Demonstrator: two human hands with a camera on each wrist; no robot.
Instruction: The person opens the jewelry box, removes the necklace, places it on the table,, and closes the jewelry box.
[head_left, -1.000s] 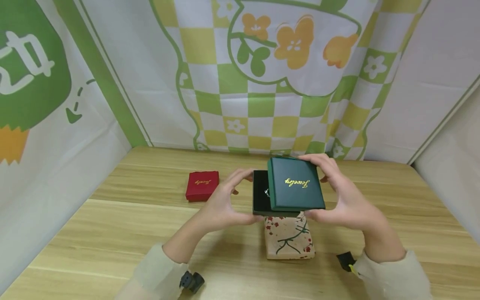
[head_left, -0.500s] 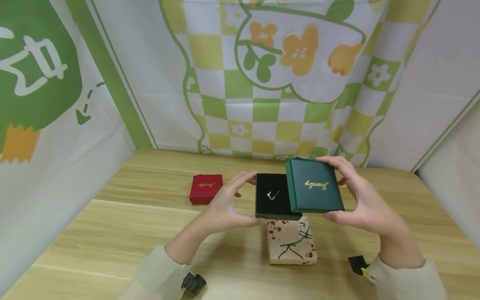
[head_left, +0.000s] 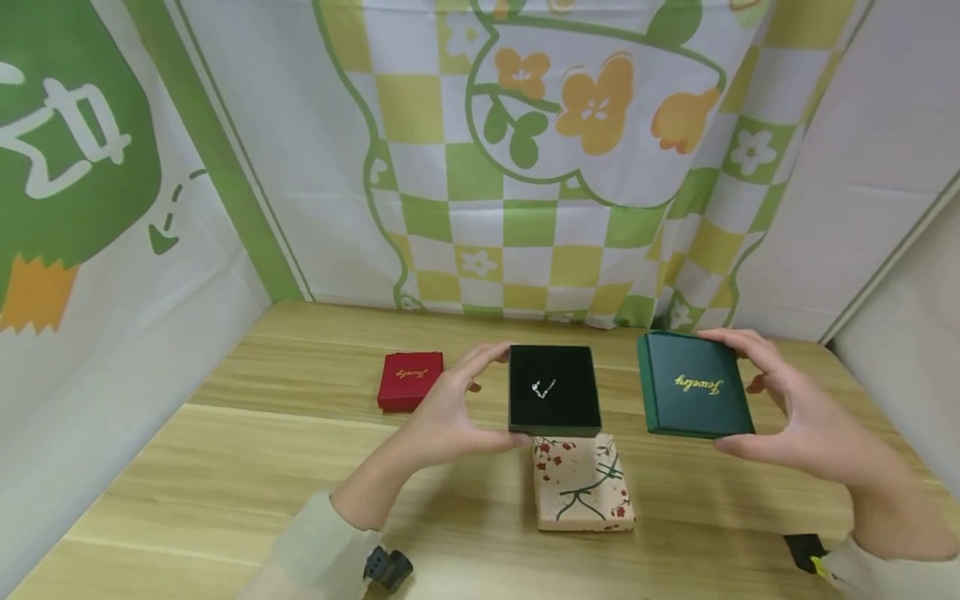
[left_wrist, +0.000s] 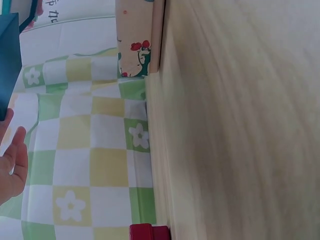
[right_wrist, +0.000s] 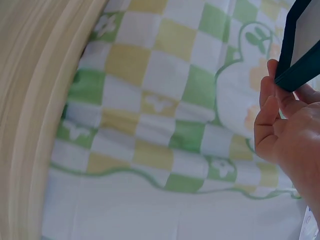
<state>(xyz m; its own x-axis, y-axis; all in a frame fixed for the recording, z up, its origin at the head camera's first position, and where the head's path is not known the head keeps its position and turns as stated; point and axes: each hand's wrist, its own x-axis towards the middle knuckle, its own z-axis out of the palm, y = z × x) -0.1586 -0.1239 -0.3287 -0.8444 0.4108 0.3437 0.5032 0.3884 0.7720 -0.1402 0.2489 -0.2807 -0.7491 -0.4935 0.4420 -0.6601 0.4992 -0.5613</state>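
Observation:
My left hand (head_left: 442,417) grips the base of a jewelry box (head_left: 577,392) by its left side, thumb below and fingers above. On the base's black lining lies a small silver piece of jewelry (head_left: 542,389), possibly a chain; its exact kind is too small to tell. The right hand (head_left: 795,408) holds the dark green lid (head_left: 697,383), lettered "Jewelry" in gold, by its right edge. Lid and base are apart, both raised above the table. In the right wrist view the lid's hollow underside (right_wrist: 305,40) shows beside the fingers.
A floral-patterned box (head_left: 583,487) lies on the wooden table (head_left: 225,483) below the jewelry box base. Left of the left hand sits a red jewelry box (head_left: 408,379), closed. A checkered curtain (head_left: 525,225) hangs behind the table.
The right hand has drawn the green lid off to the right, away from the base. The black lining and silver jewelry are now fully uncovered. The left hand has barely moved.

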